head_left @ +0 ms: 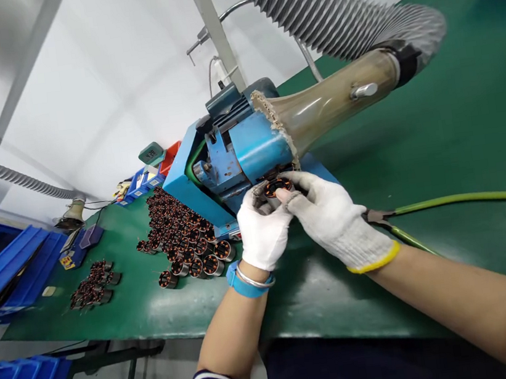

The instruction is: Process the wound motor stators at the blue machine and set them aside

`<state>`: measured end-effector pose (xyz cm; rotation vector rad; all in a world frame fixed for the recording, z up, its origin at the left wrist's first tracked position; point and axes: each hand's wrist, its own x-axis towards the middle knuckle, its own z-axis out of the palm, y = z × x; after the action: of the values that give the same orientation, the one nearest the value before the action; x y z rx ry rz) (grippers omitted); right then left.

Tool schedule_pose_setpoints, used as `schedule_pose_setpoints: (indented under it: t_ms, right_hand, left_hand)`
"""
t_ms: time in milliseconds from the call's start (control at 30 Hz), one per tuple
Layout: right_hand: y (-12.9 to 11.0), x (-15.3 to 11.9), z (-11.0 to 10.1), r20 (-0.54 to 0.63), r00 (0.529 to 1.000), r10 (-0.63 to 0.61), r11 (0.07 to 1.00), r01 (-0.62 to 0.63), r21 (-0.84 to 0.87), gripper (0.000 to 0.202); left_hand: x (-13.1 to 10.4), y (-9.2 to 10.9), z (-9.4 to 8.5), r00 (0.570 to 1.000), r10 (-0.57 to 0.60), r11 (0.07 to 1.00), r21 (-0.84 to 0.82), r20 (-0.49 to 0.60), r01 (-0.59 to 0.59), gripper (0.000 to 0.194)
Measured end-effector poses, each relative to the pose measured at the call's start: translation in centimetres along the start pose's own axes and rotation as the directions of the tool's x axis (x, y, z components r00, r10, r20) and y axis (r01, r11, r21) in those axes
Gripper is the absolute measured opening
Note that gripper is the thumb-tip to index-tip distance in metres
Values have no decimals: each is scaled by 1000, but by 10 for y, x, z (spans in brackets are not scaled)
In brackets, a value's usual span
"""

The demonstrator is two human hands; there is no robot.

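A motor stator (277, 187) with copper windings and a metal rim is held between my two gloved hands, just in front of a blue belt-driven machine (256, 145). The fingers of my left hand (262, 225) wrap round its left side, in a white glove. My right hand (323, 211), in a white glove with a yellow cuff, grips it from the right, a bare thumb tip pressing near its rim. Part of the stator is hidden by the fingers. To the left of the machine, many similar stators (190, 247) stand grouped on the green table (315, 305).
Green-handled pliers (450, 201) lie to the right of my right hand. A clear funnel (334, 101) joins the machine to a grey ribbed hose (304, 9). A smaller stator cluster (95, 285) sits farther left. Blue bins (6, 265) and a digital clock (151, 154) stand beyond.
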<state>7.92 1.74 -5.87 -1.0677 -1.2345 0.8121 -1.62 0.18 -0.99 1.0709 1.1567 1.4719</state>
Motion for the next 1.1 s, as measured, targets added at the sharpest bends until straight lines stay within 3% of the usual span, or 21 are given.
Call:
schedule_pose_setpoints:
  t_ms: [567,633,733,900,933,1000,1100]
  right_hand:
    - [-3,3,1,3,998,68,984,-67,167,44]
    - [-2,-5,-3,-4,998,63,983,-62,175,46]
    - [-3,-20,-10,-8,999,-39,980,40,193,41]
    - [-9,-25,-24,-78,974,-214,972,220,79,20]
    - [-11,-21,-28,-105,973,-205,978,209,23,21]
    - [-16,-10,-36,-182,980,-75,997,73,-21,21]
    - [-20,7,-46,-266,926,267,959,-228,168,22]
  left_hand:
    - [2,5,0,999,34,992,118,14,-35,53]
    - [-7,0,-2,997,71,987,140,30,-74,53]
    - [-22,-13,-11,982,172,954,234,77,-186,57]
    - [-29,-27,-26,901,383,810,395,204,-433,56]
    - [-28,-26,-28,889,396,781,426,228,-457,52]
    - [-27,-23,-28,891,383,760,466,244,-454,50]
    - [-27,-17,-26,927,318,812,448,197,-373,52]
